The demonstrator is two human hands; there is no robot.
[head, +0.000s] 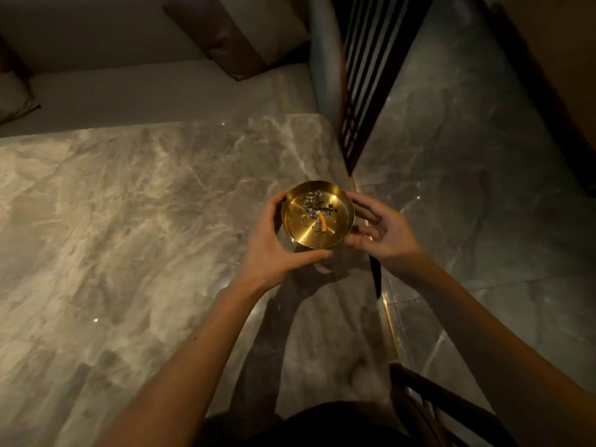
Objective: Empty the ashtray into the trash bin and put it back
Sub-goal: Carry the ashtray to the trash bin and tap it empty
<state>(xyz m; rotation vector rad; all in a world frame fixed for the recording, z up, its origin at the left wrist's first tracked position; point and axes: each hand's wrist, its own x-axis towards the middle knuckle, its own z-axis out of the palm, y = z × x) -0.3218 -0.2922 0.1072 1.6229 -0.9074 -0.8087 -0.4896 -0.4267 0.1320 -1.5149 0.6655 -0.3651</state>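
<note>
A round, shiny gold ashtray (317, 214) sits level between my two hands near the right edge of a marble table (129, 221). Grey ash and an orange cigarette butt (321, 221) lie inside it. My left hand (274, 246) cups its left side, thumb along the near rim and fingers around the far left. My right hand (377, 230) wraps the right side, fingers curled against the rim. Whether the ashtray rests on the table or is lifted slightly, I cannot tell. No trash bin is in view.
A cushioned bench (161, 88) with a brown-edged pillow (238, 37) runs behind the table. A dark slatted wooden screen (367, 75) stands at the table's far right corner. Grey stone floor (467, 188) lies to the right. A dark chair frame (435, 401) is near me.
</note>
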